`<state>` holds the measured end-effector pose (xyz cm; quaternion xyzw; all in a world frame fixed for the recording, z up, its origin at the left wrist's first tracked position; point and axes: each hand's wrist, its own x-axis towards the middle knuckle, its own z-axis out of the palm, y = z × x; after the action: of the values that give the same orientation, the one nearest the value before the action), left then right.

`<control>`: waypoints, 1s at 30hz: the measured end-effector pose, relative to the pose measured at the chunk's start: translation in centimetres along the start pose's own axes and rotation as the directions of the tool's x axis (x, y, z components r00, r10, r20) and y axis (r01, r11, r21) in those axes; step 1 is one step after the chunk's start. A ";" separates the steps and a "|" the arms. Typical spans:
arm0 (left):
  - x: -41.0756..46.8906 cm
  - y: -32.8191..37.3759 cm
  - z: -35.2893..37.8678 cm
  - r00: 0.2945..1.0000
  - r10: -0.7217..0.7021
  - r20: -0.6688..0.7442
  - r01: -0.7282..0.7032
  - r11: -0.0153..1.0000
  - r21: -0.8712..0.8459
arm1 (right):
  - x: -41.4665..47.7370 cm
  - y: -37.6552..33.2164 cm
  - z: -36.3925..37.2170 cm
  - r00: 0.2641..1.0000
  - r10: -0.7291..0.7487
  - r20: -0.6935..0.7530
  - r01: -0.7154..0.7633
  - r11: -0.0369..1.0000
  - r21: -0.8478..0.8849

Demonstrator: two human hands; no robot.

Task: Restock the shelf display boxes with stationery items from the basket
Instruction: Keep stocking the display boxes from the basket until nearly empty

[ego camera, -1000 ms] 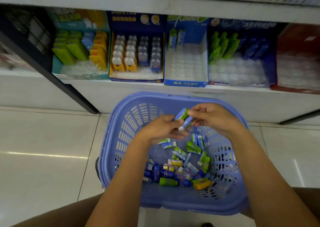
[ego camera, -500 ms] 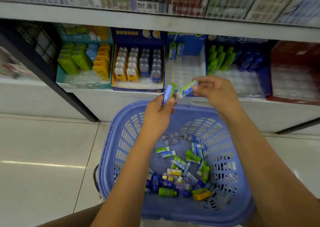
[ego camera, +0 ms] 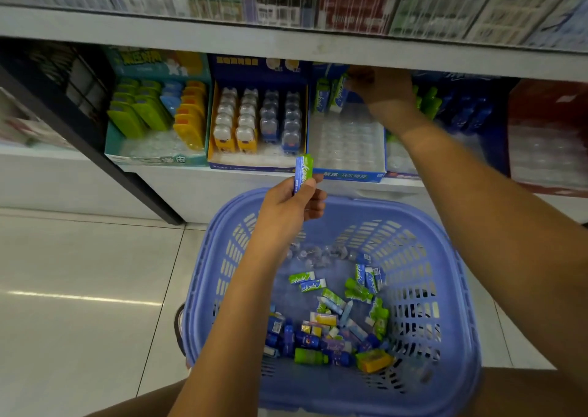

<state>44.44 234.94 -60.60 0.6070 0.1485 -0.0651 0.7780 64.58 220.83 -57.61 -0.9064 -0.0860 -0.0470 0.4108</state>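
A blue plastic basket (ego camera: 458, 289) stands on the floor with several small stationery items (ego camera: 334, 327) in its bottom. My left hand (ego camera: 291, 209) pinches a green and blue eraser (ego camera: 304, 172) upright above the basket's far rim. My right hand (ego camera: 381, 87) reaches into the back of the blue display box with the clear tray (ego camera: 346, 144) and holds a green and blue eraser (ego camera: 339, 96) next to another one (ego camera: 322, 96) standing there. Most of that tray's slots are bare.
The shelf also holds a teal box of green and yellow items (ego camera: 152, 111), a box of bear-shaped items (ego camera: 257, 120), a box with green and blue bottles (ego camera: 445, 104) and a red box (ego camera: 547, 136). The upper shelf edge (ego camera: 286, 47) hangs just above my right hand.
Both hands rose from the basket, each with an eraser. My right hand went forward into the back of the blue box; my left hand stayed above the basket's rim.
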 end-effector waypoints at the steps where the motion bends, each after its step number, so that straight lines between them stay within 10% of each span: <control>1: 0.1 0.0 -0.1 1.000 -0.006 0.000 0.006 1.000 0.000 | 0.1 0.0 -0.1 1.000 0.005 0.000 -0.005 1.000 -0.003; 30: -0.4 -0.1 0.2 0.996 0.009 0.089 -0.014 0.998 0.060 | -0.5 -0.7 0.5 0.993 0.082 0.086 -0.079 0.996 -0.042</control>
<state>44.05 234.72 -60.49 0.6276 0.1084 -0.0919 0.7655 63.98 221.62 -57.45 -0.9181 -0.0662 0.0077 0.3908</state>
